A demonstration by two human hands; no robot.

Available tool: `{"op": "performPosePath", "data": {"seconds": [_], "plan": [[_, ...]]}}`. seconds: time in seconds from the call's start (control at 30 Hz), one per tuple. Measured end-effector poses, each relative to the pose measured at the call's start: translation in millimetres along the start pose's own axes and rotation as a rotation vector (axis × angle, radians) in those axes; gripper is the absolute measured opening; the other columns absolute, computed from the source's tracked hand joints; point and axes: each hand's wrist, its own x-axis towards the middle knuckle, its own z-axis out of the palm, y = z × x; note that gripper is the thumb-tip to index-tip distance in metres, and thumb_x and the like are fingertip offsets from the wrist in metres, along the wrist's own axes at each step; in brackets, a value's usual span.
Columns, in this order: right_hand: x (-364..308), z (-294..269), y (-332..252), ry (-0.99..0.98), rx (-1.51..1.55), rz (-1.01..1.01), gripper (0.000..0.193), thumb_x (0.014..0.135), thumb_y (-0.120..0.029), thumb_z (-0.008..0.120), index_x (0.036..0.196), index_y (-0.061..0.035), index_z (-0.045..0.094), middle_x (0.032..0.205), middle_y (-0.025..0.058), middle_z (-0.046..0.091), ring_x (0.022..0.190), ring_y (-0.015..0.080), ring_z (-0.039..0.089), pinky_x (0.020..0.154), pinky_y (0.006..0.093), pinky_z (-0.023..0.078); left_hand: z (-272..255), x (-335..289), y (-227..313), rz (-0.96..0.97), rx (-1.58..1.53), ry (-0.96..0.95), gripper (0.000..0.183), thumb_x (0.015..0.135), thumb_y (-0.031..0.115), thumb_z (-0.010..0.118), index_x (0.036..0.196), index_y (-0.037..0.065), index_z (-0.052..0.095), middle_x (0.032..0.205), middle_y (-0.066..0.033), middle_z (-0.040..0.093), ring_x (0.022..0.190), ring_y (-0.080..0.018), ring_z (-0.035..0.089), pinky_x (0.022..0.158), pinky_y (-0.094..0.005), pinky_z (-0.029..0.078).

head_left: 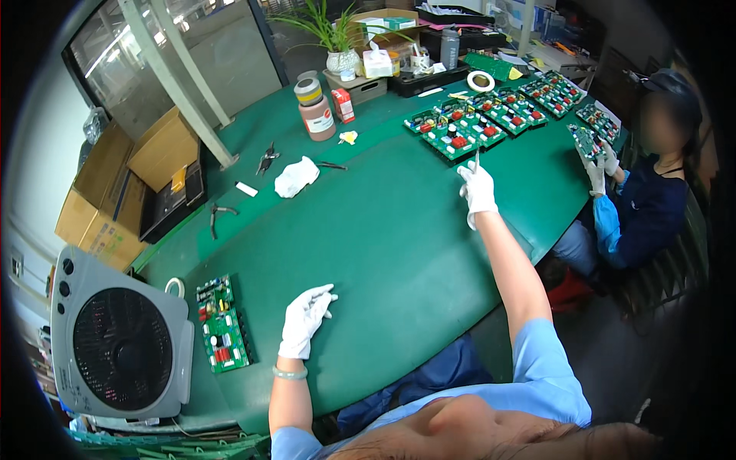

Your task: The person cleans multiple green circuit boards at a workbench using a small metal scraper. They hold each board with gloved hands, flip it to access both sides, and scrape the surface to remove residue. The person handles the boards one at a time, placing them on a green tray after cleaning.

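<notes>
My left hand, in a white glove, rests over the green table mat with its fingers loosely stretched and nothing visible in them. My right hand, also gloved, reaches far forward. Its fingers are closed around a slim grey pointed tool, too small to name exactly. The tool's tip is close to the near edge of a green circuit board with red and black parts; whether they touch I cannot tell. Another populated circuit board lies left of my left hand.
A grey fan stands at the left, near cardboard boxes. Pliers, a white cloth and a bottle lie or stand farther back. At right, a co-worker holds a circuit board beside more boards.
</notes>
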Motion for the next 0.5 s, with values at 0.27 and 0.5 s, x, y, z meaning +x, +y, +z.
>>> {"op": "performPosePath", "data": {"seconds": [0.27,0.5], "plan": [[73.7,38.5,15.6,0.044,0.177,0.344,0.037,0.087,-0.014,0.069,0.121,-0.0128,0.056,0.062,0.0005,0.051,0.041,0.0091,0.038,0.036,0.024,0.028,-7.6,-3.7,0.7,-0.06,-0.036,-0.032,0.036,0.094,0.02,0.065,0.124,0.0,0.06,0.104,-0.0063,0.07,0.076,-0.0058,0.06,0.064,-0.0182,0.045],[58.2,28.3,4.8,-0.003,0.239,0.34,0.069,0.086,-0.009,0.068,0.143,-0.0204,0.031,0.064,-0.0016,0.049,0.045,0.0076,0.039,0.037,0.0241,0.027,-3.0,2.2,-6.6,-0.035,-0.019,-0.049,0.035,0.094,0.016,0.064,0.124,-0.001,0.06,0.102,-0.0068,0.07,0.074,-0.0061,0.059,0.063,-0.0178,0.045]]}}
